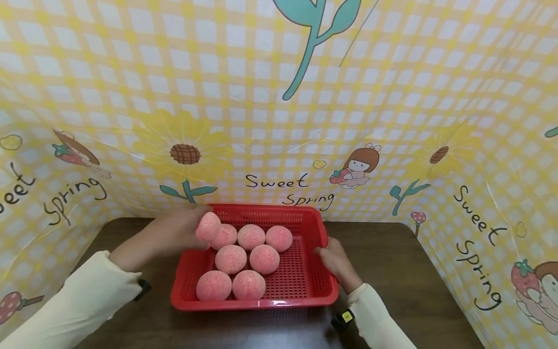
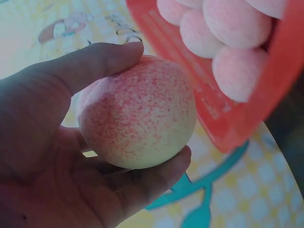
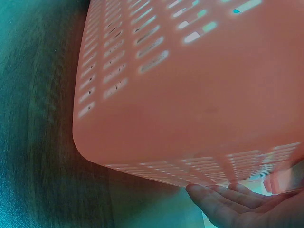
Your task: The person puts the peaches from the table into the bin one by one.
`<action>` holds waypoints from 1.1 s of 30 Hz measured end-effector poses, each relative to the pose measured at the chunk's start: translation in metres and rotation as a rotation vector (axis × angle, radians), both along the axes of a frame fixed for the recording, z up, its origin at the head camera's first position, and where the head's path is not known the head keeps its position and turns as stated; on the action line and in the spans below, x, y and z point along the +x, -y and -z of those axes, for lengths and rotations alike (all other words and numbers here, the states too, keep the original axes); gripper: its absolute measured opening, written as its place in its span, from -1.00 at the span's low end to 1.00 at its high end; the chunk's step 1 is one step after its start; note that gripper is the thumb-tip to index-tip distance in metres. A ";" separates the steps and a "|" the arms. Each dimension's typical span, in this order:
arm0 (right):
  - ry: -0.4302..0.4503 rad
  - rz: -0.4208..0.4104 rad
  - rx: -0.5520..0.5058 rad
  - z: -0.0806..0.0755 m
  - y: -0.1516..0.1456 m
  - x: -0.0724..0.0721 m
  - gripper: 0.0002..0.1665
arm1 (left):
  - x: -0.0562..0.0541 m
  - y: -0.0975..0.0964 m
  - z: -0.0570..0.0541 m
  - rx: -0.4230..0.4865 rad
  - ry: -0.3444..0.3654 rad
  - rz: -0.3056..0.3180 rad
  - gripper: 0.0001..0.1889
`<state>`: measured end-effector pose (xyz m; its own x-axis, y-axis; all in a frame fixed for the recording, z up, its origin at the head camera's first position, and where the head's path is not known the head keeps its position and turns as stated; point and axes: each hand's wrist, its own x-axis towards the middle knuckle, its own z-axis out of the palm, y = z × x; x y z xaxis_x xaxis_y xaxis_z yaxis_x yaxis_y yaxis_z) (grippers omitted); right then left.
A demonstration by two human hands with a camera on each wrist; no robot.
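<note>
My left hand (image 1: 185, 228) holds a pink peach (image 1: 208, 226) over the back left corner of a red plastic basket (image 1: 301, 304). In the left wrist view, thumb and fingers of that hand (image 2: 57, 128) close around the speckled pink and pale yellow peach (image 2: 137, 114). Several more peaches (image 1: 230, 259) lie in the left and middle of the basket. At the basket's right side, my right hand (image 1: 337, 261) grips the rim, thumb on top. The right wrist view shows its fingers (image 3: 223, 199) along the outside of the slotted basket wall (image 3: 190, 114).
The basket is over a dark wooden table (image 1: 383, 291). Behind and on both sides rises a yellow checked cloth (image 1: 261, 131) printed with flowers and lettering. Black wrist straps (image 1: 342, 320) are on both sleeves.
</note>
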<state>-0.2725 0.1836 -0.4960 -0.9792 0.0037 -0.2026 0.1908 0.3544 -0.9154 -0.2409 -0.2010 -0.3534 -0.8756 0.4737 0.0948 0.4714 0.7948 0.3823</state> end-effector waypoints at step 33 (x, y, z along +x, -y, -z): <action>-0.012 0.007 -0.006 0.004 0.001 0.000 -0.55 | 0.012 -0.138 0.046 -0.102 0.253 0.213 -0.26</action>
<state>-0.2729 0.1826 -0.5002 -0.9816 0.0098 -0.1908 0.1822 0.3473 -0.9199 -0.2291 -0.0629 -0.3993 -0.7458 0.6442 -0.1696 0.5311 0.7288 0.4321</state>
